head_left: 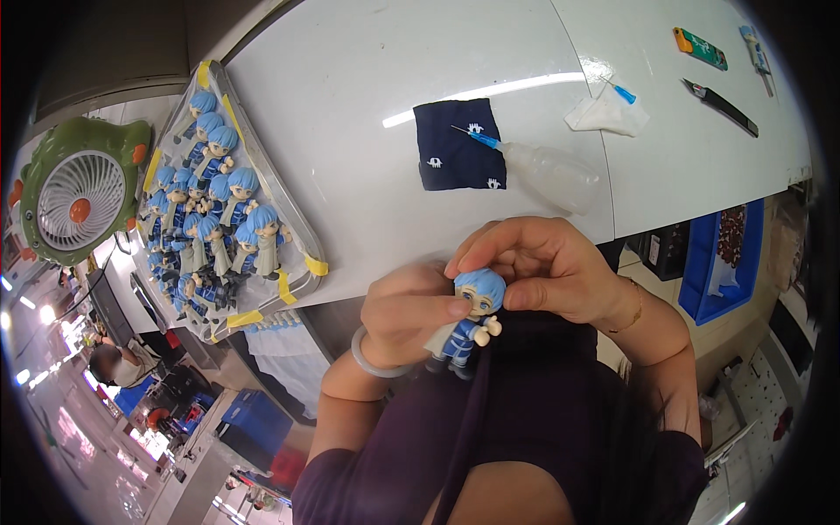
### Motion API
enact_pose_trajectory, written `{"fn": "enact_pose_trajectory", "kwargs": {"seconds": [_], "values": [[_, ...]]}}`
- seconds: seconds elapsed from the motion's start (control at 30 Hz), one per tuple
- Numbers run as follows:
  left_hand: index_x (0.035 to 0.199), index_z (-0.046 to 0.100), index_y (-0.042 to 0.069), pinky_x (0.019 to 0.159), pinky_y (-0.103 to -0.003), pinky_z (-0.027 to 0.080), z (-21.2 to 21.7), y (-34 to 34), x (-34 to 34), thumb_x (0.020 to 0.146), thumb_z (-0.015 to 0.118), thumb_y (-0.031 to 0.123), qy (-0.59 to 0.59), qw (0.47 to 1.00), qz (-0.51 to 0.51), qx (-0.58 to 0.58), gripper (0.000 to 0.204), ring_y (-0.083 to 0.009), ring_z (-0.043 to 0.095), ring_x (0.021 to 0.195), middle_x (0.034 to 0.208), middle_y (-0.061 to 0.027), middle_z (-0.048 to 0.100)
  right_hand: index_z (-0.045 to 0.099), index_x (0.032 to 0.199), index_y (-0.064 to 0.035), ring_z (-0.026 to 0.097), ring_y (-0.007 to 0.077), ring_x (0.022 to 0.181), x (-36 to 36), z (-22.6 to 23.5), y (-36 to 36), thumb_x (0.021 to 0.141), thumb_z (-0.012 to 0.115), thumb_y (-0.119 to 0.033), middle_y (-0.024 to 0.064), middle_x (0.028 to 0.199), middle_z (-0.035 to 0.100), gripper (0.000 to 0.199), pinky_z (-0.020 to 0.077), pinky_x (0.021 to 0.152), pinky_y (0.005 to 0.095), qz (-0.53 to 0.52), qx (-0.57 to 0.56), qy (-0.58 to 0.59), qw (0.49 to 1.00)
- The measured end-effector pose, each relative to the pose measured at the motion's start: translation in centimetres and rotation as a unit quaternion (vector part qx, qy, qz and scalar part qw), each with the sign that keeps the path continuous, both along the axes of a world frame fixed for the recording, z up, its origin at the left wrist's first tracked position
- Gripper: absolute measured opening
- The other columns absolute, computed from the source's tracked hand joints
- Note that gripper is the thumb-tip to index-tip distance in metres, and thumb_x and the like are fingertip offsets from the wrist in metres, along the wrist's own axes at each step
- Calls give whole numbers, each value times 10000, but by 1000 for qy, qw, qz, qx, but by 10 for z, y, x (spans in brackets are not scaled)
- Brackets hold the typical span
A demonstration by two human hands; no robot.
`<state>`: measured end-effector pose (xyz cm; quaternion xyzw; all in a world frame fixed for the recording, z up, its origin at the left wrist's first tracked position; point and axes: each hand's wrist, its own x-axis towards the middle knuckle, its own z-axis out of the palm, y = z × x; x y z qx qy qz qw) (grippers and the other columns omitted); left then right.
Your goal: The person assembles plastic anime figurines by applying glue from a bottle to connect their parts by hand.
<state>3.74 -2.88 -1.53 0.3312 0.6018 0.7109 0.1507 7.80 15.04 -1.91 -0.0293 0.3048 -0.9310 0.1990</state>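
Note:
Between my hands, in front of my chest, is a small figurine [458, 343] with blue hair, a blue outfit and a pale cape, tilted slightly. My left hand [409, 317] grips it from the left, its thumb lying by the face. My right hand [547, 267] curves around the blue head from the right, thumb and fingers touching the hair. Beyond them on the white table lies a dark folded cloth [442, 166] with small white prints. A clear squeeze bottle [560, 178] rests on its side, its blue needle tip [484, 139] over the cloth.
At left stands a tray [306, 241] edged with yellow tape, full of similar figurines [210, 236]. A green fan [83, 197] is beside it. A white tissue with a blue needle tip [623, 93], lighter [700, 49] and utility knife [722, 107] lie at right. A blue bin [700, 297] sits below.

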Motion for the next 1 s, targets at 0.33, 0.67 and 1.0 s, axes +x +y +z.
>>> {"fn": "enact_pose_trajectory", "kwargs": {"seconds": [0.33,0.67,1.0], "values": [[1099,480,49,589,-246,411,-4,3,-1,651,711,54,-9,999,36,-24,503,-151,474,703,899,-93,405,431,1133,16,460,196,1088,4,-5,1,780,513,46,114,1127,488,363,349,938,321,-5,4,15,1000],[972,593,71,627,-262,410,-1,11,2,626,724,40,73,991,89,-74,371,-162,466,740,942,-78,351,335,1160,-18,441,227,1119,6,1,-4,786,532,23,178,1144,466,425,361,926,317,-30,34,-9,999],[976,574,44,720,-309,441,2,12,5,589,695,-52,60,991,83,-86,417,-221,487,847,984,-89,344,429,1128,9,484,164,1056,6,15,-5,759,505,55,133,1086,526,380,414,823,247,-27,88,-72,993]]}}
